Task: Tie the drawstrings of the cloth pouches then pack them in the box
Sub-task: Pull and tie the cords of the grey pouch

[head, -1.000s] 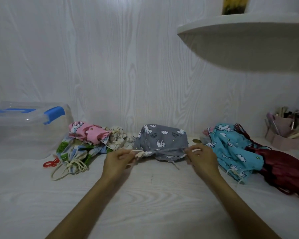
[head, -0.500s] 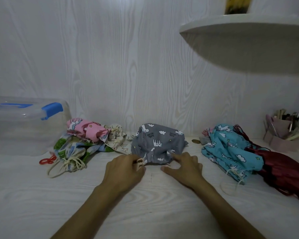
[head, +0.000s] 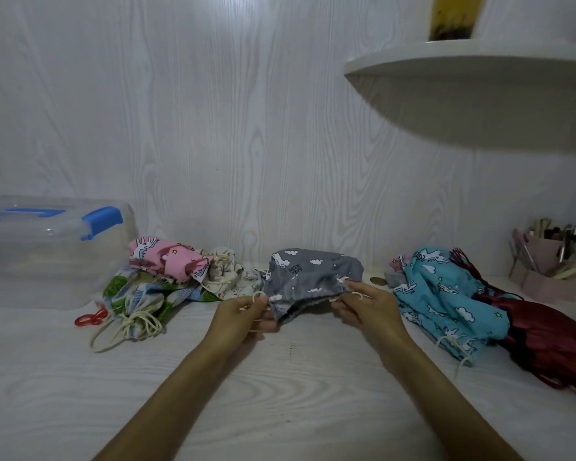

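A grey cloth pouch (head: 313, 274) printed with white clouds and unicorns lies at the middle of the white table. My left hand (head: 243, 314) pinches its white drawstring at the pouch's left end. My right hand (head: 366, 307) pinches the drawstring at the right end, and the pouch mouth stretches between them. A clear plastic box (head: 47, 251) with blue clips and a shut lid stands at the far left. Left of the grey pouch lies a heap with a pink pouch (head: 167, 257), a cream pouch (head: 223, 274) and a green-and-blue pouch (head: 137, 297).
A turquoise unicorn pouch (head: 443, 294) and dark red pouches (head: 546, 337) lie to the right. A pink holder of pens (head: 546, 261) stands at the far right by the wall. A red ring-shaped item (head: 90, 319) lies near the box. A white shelf (head: 479, 91) juts out overhead.
Half a second ago my hands were close together at the pouch's gathered mouth. They have since moved apart, stretching the mouth wide between them.
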The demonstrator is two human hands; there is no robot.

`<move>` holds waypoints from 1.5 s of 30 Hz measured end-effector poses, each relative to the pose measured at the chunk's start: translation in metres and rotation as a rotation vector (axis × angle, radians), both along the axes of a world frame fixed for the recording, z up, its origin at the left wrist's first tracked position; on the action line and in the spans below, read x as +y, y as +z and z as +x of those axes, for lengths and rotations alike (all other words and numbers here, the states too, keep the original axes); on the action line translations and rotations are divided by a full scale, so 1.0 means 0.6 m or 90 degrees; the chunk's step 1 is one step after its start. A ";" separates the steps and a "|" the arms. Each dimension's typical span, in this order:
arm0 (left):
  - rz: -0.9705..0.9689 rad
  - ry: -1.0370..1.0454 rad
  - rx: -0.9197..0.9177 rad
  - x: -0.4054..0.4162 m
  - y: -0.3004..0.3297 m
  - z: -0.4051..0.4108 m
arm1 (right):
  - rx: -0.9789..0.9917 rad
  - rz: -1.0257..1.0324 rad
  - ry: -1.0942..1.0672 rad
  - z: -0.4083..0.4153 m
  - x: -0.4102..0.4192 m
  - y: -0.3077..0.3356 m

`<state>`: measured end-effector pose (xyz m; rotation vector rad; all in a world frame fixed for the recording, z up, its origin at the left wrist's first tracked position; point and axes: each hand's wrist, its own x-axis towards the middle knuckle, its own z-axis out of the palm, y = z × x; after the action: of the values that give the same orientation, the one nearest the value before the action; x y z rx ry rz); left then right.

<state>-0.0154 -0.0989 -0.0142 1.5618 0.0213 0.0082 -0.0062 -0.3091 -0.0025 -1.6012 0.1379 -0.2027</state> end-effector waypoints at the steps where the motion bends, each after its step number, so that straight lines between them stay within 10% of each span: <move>1: -0.010 0.003 0.013 0.003 -0.002 0.004 | 0.007 0.017 0.006 -0.002 -0.004 0.002; 9: -0.071 0.145 -0.037 0.048 -0.001 0.016 | 0.035 -0.078 0.015 -0.028 -0.054 0.032; 15: 0.547 0.337 -0.193 0.075 -0.021 0.009 | -0.025 -0.186 -0.166 -0.019 -0.103 0.007; 21: 0.755 0.358 -0.172 0.070 -0.018 -0.007 | -0.117 -0.568 -0.301 -0.021 -0.098 -0.004; 30: 0.722 0.064 -0.132 -0.005 -0.021 -0.012 | 0.009 -0.695 0.015 -0.021 -0.027 -0.026; 41: 0.523 -0.039 -0.258 0.060 -0.015 -0.003 | -0.135 -0.496 -0.070 -0.008 -0.065 -0.016; 45: 0.608 0.152 -0.276 0.073 -0.009 -0.005 | -0.119 -0.435 -0.166 -0.010 -0.100 -0.015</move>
<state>-0.0184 -0.0552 -0.0195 2.4674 -0.1606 0.6225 -0.0121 -0.3691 -0.0117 -2.2280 0.1411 -0.6536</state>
